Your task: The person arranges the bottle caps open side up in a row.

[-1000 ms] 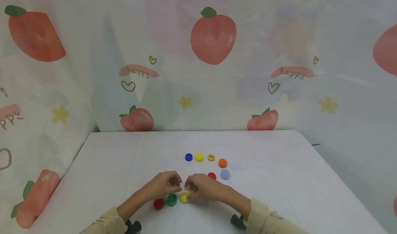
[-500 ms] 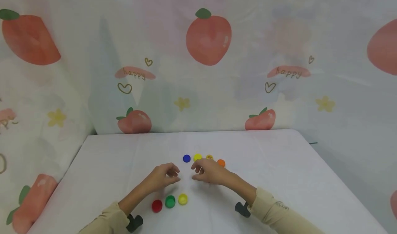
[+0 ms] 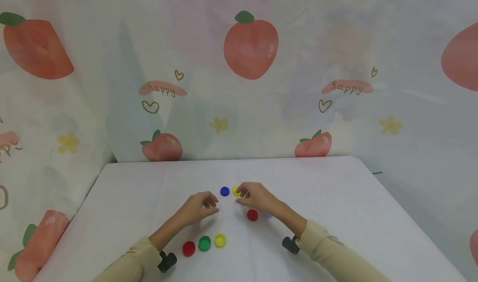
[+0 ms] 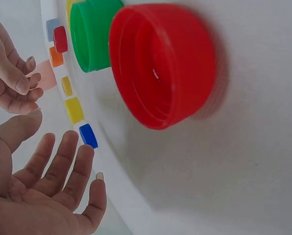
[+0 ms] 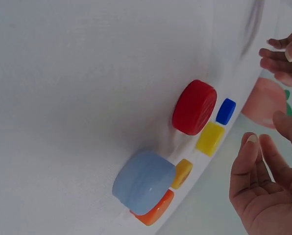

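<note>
Several plastic bottle caps lie on the white table. My left hand (image 3: pixel 198 208) is held above the cloth with loosely bent fingers and nothing in them, left of a blue cap (image 3: pixel 225 191). Over the far caps hovers my right hand (image 3: pixel 257 197), also holding nothing, partly covering a yellow cap (image 3: pixel 235 191). Below it are a red cap (image 3: pixel 252 215) and a mostly hidden light blue cap (image 5: pixel 143 182). An orange cap (image 5: pixel 156 210) and a small golden cap (image 5: pixel 182 174), hidden in the head view, show in the right wrist view.
Nearer the person, a second red cap (image 3: pixel 189 248), a green cap (image 3: pixel 204 243) and another yellow cap (image 3: pixel 220 240) form a short row, hollow sides showing. A fruit-printed cloth (image 3: pixel 250 120) hangs behind the table (image 3: pixel 317 182).
Both hands have lifted away from the near yellow cap and moved forward. The right hand has gone on farther, over the far caps. The near row stays in place.
</note>
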`<act>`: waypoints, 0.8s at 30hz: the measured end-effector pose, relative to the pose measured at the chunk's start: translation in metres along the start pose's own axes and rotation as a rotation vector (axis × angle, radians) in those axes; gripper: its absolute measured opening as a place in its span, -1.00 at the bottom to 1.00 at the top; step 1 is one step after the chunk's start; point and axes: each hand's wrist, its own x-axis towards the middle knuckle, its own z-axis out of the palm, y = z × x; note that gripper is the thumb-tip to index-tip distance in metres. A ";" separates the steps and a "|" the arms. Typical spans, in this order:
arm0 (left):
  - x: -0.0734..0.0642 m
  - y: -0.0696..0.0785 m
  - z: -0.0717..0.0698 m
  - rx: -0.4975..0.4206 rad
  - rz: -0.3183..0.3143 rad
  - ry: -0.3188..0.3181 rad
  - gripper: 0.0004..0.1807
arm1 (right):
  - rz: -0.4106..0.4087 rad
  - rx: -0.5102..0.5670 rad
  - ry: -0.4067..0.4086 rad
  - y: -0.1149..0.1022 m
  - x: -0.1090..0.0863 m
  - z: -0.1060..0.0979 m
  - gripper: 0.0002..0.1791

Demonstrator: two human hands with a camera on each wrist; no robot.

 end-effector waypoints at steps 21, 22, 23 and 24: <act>0.025 -0.008 -0.005 -0.006 -0.075 0.068 -0.70 | 0.005 0.001 0.056 0.006 0.021 0.004 -0.71; 0.026 -0.008 -0.005 -0.005 -0.075 0.069 -0.70 | 0.008 0.003 0.057 0.006 0.022 0.004 -0.71; 0.027 -0.008 -0.005 -0.007 -0.080 0.070 -0.70 | 0.007 0.005 0.058 0.005 0.023 0.004 -0.71; 0.029 -0.009 -0.005 -0.006 -0.083 0.070 -0.70 | 0.007 0.007 0.057 0.005 0.024 0.004 -0.70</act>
